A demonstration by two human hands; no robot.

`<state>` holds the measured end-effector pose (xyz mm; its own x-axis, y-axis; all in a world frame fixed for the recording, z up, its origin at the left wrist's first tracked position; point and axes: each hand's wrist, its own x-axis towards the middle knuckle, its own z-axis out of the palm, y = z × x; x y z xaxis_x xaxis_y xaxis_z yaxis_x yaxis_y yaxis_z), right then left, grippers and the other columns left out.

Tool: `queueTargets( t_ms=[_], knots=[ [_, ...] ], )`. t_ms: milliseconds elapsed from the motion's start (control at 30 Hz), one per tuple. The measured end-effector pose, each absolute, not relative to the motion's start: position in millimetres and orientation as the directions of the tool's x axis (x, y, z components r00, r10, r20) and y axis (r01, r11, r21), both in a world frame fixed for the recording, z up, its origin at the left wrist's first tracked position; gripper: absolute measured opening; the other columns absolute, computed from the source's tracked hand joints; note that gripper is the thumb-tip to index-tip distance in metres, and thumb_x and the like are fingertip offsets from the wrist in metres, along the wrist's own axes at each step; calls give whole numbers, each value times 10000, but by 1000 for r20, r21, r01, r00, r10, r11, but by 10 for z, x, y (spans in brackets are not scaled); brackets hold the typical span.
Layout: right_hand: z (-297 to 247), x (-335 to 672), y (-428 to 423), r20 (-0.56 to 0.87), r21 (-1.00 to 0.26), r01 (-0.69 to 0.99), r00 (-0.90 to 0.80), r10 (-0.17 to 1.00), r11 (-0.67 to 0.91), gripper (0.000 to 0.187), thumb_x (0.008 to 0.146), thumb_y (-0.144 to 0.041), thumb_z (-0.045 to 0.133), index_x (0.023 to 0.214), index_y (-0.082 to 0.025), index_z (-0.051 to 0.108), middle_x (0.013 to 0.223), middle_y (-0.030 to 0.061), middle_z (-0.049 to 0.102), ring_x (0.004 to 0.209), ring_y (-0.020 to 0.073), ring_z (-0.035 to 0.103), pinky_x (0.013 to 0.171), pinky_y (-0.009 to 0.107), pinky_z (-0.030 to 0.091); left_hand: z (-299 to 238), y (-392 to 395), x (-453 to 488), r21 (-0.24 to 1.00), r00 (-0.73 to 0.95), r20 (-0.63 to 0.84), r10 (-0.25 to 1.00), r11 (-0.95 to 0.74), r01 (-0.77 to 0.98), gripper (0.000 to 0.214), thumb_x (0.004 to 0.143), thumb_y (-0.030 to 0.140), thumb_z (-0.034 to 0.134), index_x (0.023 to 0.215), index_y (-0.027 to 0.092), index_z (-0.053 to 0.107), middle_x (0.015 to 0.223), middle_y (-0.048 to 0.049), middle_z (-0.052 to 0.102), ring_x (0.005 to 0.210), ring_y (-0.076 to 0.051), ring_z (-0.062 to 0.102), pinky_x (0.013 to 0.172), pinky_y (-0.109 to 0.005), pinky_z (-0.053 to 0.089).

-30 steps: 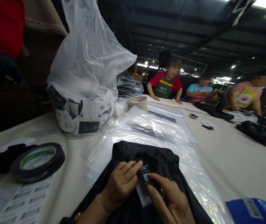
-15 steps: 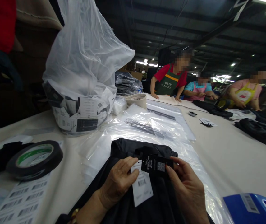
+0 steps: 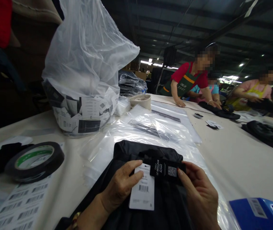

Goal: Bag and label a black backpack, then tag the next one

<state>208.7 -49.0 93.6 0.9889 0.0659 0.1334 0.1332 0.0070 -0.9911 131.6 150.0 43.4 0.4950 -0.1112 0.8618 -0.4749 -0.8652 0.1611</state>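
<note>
A folded black garment [image 3: 148, 153] lies on clear plastic bags [image 3: 151, 131] in front of me. My left hand [image 3: 121, 188] is closed in a pinch on the top left corner of a white barcode tag [image 3: 142, 191] that hangs over the garment. My right hand [image 3: 202, 195] pinches the right end of a black tag with white print and a QR code [image 3: 166, 169], held level just above the white tag.
A black tape roll [image 3: 34, 159] and sheets of barcode stickers [image 3: 14, 209] lie at left. A big plastic bag of tags [image 3: 84, 80] stands behind. A blue box [image 3: 258, 212] sits at lower right. Across the table [image 3: 234, 159], other people handle black garments [image 3: 265, 134].
Both hands lifted the tags off the garment: the black tag was turned level and moved right, and the white tag now hangs free below it. A person opposite stood up and leaned right.
</note>
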Motion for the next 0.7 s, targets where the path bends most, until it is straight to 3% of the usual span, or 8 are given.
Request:
queueTargets(
  t_ms=[133, 200, 267, 367, 433, 533, 600, 700],
  knots=[
    [989, 1910, -464, 535, -803, 510, 845, 4, -309, 307, 789, -374, 637, 1043, -203, 615, 958, 52, 677, 814, 186, 650, 734, 295, 542, 452, 1497, 1311, 158, 494, 861, -122, -859, -488, 216, 841, 115, 565, 1055, 144, 549, 1146, -144, 572, 1054, -215, 602, 835, -289, 569],
    [1020, 1837, -455, 724, -586, 709, 676, 140, -392, 245, 831, -255, 590, 1074, -230, 607, 919, 40, 683, 796, 175, 650, 711, 290, 539, 442, 1492, 1309, 183, 503, 858, -108, -849, -496, 229, 846, 115, 558, 1072, 149, 552, 1160, -139, 570, 1056, -211, 601, 840, -280, 564],
    [1049, 1781, -440, 830, -348, 879, 451, 329, -327, 298, 840, -125, 543, 1115, -228, 587, 877, 38, 689, 795, 164, 651, 706, 283, 540, 415, 1486, 1305, 215, 520, 849, -95, -837, -503, 246, 871, 130, 525, 1112, 169, 548, 1170, -124, 573, 1070, -203, 594, 850, -272, 556],
    [1076, 1729, -395, 825, -37, 988, 113, 554, -147, 261, 820, -71, 546, 1053, -169, 610, 847, 49, 700, 802, 159, 660, 719, 257, 546, 367, 1476, 1294, 256, 555, 829, -66, -838, -482, 254, 918, 159, 441, 1154, 173, 534, 1205, -122, 545, 1107, -195, 568, 888, -267, 534],
    [1076, 1715, -355, 769, 67, 995, -2, 639, -77, 183, 809, -69, 557, 962, -141, 626, 809, 48, 698, 753, 149, 665, 692, 231, 544, 352, 1471, 1285, 278, 555, 831, -28, -844, -458, 241, 929, 163, 413, 1132, 164, 543, 1269, -130, 485, 1133, -193, 547, 916, -265, 518],
    [1036, 1710, -293, 733, 57, 994, 25, 680, -98, 171, 793, -57, 521, 906, -137, 622, 773, 48, 675, 722, 142, 655, 658, 225, 537, 368, 1473, 1279, 277, 538, 843, -11, -849, -449, 190, 911, 138, 446, 1066, 140, 557, 1317, -142, 428, 1145, -197, 535, 930, -261, 510],
    [985, 1707, -260, 714, 26, 987, 93, 694, -159, 163, 811, -162, 523, 941, -145, 619, 818, 71, 661, 756, 167, 650, 642, 252, 541, 383, 1478, 1282, 275, 543, 840, -14, -851, -447, 161, 898, 121, 466, 1029, 128, 559, 1290, -149, 454, 1133, -193, 547, 921, -246, 514],
    [896, 1690, -224, 678, 48, 971, 140, 722, -234, 383, 814, -402, 548, 1093, -143, 594, 923, 117, 643, 799, 212, 641, 617, 300, 548, 382, 1485, 1291, 287, 515, 857, 1, -831, -477, 148, 913, 134, 438, 996, 120, 560, 1217, -154, 522, 1108, -181, 567, 909, -231, 519]
  ],
)
